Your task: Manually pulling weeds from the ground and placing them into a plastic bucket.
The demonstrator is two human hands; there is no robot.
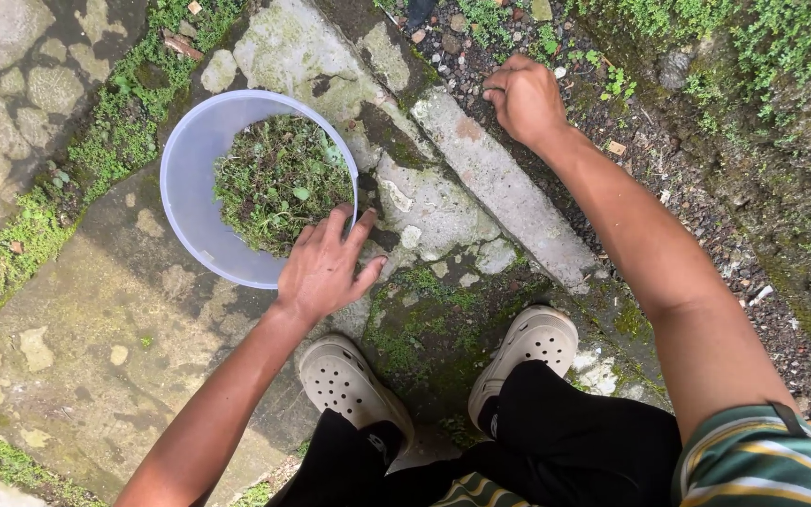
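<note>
Left hand point(323, 272), fingers spread, steadies the translucent round plastic bowl point(190, 188) of pulled weeds point(279, 180); right hand point(523, 99) fingers pinch among gravel point(481, 47); pressing the rim could tip it.

Translucent matt plastic bowl point(201, 221) — rough mossy stone paving point(124, 329) — perforated rubbery clogs point(349, 380)

Left hand point(323, 268) lay near and left of centre, palm down, fingers spread and pointing far, forearm running back to the near left. Right hand point(524, 97) reached far, fingers curled in a loose pinch, arm stretched from the near right.
</note>
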